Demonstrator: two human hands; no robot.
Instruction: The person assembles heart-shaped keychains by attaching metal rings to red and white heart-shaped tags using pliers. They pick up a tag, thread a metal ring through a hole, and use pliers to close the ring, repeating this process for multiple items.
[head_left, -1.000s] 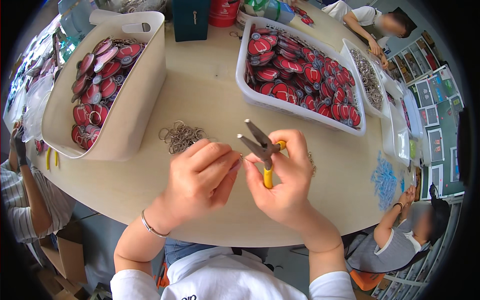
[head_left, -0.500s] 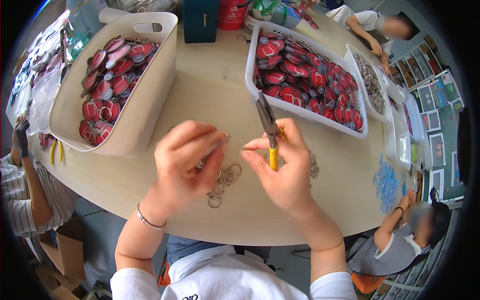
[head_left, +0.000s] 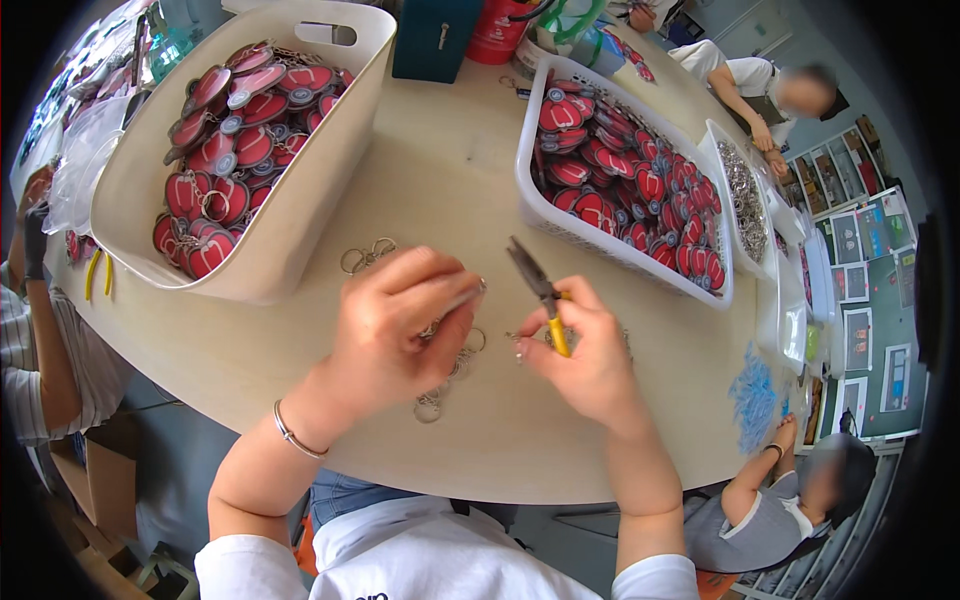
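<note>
Over the table in front of me, my left hand [head_left: 400,330] is closed in a pinch. A small shiny metal bit shows at its fingertips and more metal key-ring parts glint inside the curled fingers; their exact shape is blurred. My right hand [head_left: 585,350] holds needle-nose pliers [head_left: 555,325] with yellow handles, their dark jaws pointing up and away. Its thumb and fingertip also pinch a tiny metal piece [head_left: 513,337]. Loose split key rings [head_left: 428,408] lie below and beside my left hand, and others [head_left: 353,261] lie beyond it. More metal bits are partly hidden behind my right hand.
A tall cream bin [head_left: 330,150] of red keychain tags stands at left, a white basket [head_left: 527,165] of similar tags at right. Beyond are a tray of metal fittings [head_left: 742,195] and a dark green box [head_left: 428,40]. Blue strips [head_left: 753,400] lie right. Other people sit around the table.
My right hand has moved slightly right and down, the pliers tilting left. A tiny metal piece now shows at its fingertips. My left hand has shifted a little right. The whole view has shifted.
</note>
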